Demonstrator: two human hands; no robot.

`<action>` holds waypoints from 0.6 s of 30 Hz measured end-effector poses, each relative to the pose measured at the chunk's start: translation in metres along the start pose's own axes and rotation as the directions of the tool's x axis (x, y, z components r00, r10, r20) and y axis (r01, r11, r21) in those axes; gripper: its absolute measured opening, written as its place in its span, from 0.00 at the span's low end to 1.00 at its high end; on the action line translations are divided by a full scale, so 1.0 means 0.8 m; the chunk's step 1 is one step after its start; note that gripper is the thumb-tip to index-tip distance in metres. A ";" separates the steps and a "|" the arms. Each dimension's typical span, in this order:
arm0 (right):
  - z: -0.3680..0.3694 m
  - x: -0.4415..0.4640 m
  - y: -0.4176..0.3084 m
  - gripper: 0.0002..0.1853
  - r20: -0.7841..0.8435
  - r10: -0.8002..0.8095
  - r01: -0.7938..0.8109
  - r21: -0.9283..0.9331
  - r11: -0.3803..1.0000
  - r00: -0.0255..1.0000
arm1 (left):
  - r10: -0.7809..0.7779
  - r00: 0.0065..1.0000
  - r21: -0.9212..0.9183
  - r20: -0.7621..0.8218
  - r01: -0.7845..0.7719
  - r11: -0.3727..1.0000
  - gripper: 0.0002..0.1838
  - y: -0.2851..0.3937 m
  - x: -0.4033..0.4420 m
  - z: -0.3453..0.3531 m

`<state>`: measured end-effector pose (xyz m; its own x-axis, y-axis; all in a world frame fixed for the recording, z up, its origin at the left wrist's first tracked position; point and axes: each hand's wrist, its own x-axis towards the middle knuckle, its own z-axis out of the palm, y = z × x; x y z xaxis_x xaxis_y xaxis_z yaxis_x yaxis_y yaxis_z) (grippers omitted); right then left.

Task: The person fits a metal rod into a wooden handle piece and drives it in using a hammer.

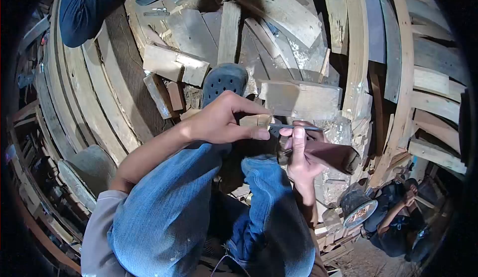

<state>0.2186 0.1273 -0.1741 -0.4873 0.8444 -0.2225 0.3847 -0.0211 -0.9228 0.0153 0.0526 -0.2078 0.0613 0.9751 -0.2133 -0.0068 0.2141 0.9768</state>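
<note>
Above my knees, my left hand (231, 120) pinches a small light wood piece (256, 121) between thumb and fingers. My right hand (301, 152) is closed round a thin dark tool (298, 126), with the thumb lying along it; the tool's near end meets the wood piece. A brown, sleeve-like object (334, 156) extends to the right from beside my right hand; whether the hand grips it too is unclear. Below the hands are my jeans and one dark perforated clog.
Wood blocks (300, 99) and boards lie ahead of my foot. Long planks (84, 92) stand at left, more at right. A bucket (356, 207) and another person (398, 217) are at lower right. Another person's leg (87, 13) shows at upper left.
</note>
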 end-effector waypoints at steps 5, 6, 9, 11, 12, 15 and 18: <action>-0.003 -0.004 0.003 0.12 -0.007 -0.056 0.057 0.080 0.995 0.998 | 0.133 0.991 -0.041 -0.024 -0.134 0.990 0.23 -0.002 0.005 0.002; -0.005 -0.007 0.000 0.13 -0.001 -0.066 0.066 0.067 0.996 0.998 | 0.133 0.991 -0.042 -0.020 -0.134 0.990 0.23 -0.002 0.006 0.002; -0.010 -0.009 -0.015 0.12 0.006 -0.064 0.064 0.026 0.998 0.998 | 0.175 0.985 -0.055 -0.004 -0.175 0.983 0.23 -0.001 0.008 0.002; -0.011 -0.006 -0.011 0.11 -0.013 -0.229 0.229 0.099 0.968 0.973 | 0.267 0.964 -0.034 0.021 -0.266 0.963 0.23 0.001 0.009 0.003; -0.011 -0.007 -0.011 0.11 -0.013 -0.228 0.228 0.098 0.969 0.974 | 0.267 0.964 -0.035 0.021 -0.266 0.963 0.23 0.006 0.009 0.002; -0.014 -0.011 -0.010 0.11 -0.061 -0.199 0.204 0.094 0.974 0.978 | 0.244 0.967 0.051 0.076 -0.248 0.967 0.22 0.021 0.013 -0.001; -0.020 -0.011 -0.007 0.12 -0.052 -0.221 0.226 0.130 0.965 0.974 | 0.254 0.961 0.021 0.106 -0.258 0.966 0.22 0.025 0.015 0.000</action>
<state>0.2330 0.1286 -0.1619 -0.5188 0.8549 0.0038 0.1590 0.1009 -0.9821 0.0159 0.0684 -0.1906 0.1633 0.9856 0.0451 -0.0012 -0.0455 0.9990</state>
